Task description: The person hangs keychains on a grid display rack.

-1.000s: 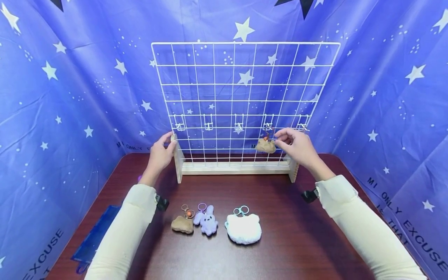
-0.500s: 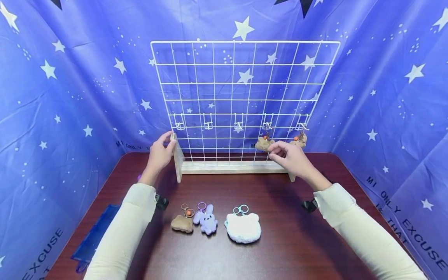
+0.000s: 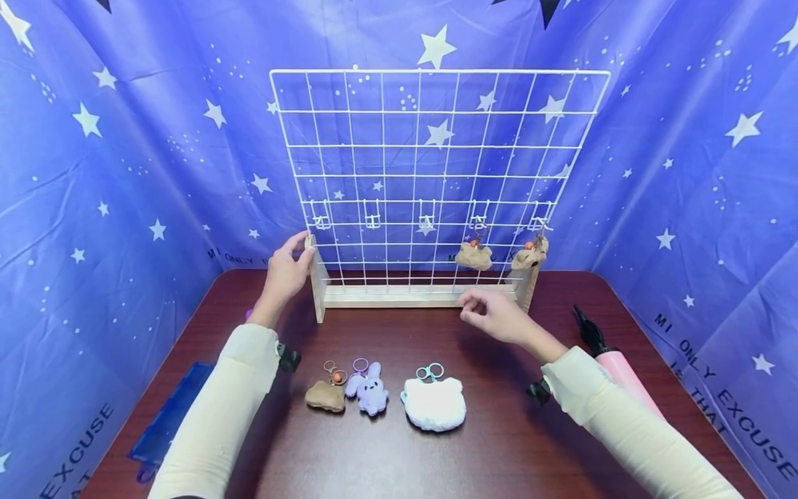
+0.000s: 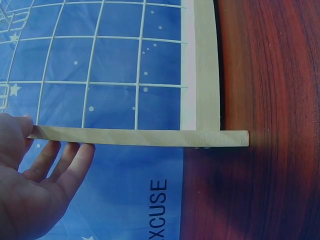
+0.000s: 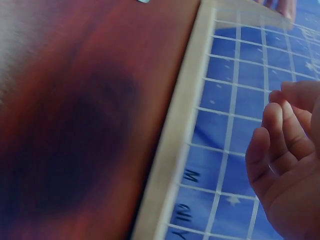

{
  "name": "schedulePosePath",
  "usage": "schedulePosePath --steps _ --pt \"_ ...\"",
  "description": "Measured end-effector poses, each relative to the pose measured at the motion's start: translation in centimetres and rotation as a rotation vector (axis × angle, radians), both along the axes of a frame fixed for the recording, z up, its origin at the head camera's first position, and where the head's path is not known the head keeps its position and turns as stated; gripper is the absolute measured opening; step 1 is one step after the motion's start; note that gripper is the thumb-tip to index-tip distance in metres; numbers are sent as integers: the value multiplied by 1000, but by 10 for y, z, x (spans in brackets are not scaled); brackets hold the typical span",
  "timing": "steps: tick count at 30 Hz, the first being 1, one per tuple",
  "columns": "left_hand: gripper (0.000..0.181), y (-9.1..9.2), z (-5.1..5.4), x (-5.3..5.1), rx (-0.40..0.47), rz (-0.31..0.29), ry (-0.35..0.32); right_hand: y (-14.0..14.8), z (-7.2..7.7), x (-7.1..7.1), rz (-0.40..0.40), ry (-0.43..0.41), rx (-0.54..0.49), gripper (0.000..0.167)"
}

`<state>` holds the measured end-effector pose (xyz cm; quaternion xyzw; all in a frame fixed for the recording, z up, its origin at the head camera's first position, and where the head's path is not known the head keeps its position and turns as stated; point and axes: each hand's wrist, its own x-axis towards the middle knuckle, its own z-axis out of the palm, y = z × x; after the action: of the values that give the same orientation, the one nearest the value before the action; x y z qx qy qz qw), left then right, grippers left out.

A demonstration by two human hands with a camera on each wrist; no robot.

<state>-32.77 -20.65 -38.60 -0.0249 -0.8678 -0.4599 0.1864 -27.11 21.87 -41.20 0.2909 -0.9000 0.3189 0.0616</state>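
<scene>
Rack of white wire mesh [image 3: 405, 147] on a pale wooden stand [image 3: 386, 299] stands in the centre of the head view, its left upright pinched near the top by the left hand [image 3: 287, 270], thumb on one side, fingers on the other. What has changed is the right hand [image 3: 499, 315]: it has dropped from the hanging charms to the level of the stand's lower rail, fingers loosely bent, nothing between them. That leaves both charms in plain sight at centre right, a lumpy brown plush charm [image 3: 475, 256] and a matching brown one [image 3: 528, 258], each under one of the two rightmost white wire hooks [image 3: 427, 222] and seemingly let go; the other three hooks are bare. At lower centre, a fluffy white plush pouch [image 3: 434, 404], a purple plush rabbit [image 3: 372, 395] and a smooth brown plush charm [image 3: 325, 396] lie on the table, not yet hung.
</scene>
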Motion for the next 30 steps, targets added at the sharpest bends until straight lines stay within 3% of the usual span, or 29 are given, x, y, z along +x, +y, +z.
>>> schedulePosePath --steps 13,20,30 --pt "45 1 1 1 -4 3 -5 -17 -47 6 181 -163 130 17" --pt "45 1 2 1 -18 7 2 -23 -59 12 246 -244 155 18" --pt "44 1 0 0 -25 21 9 -29 -69 12 301 -260 208 22"
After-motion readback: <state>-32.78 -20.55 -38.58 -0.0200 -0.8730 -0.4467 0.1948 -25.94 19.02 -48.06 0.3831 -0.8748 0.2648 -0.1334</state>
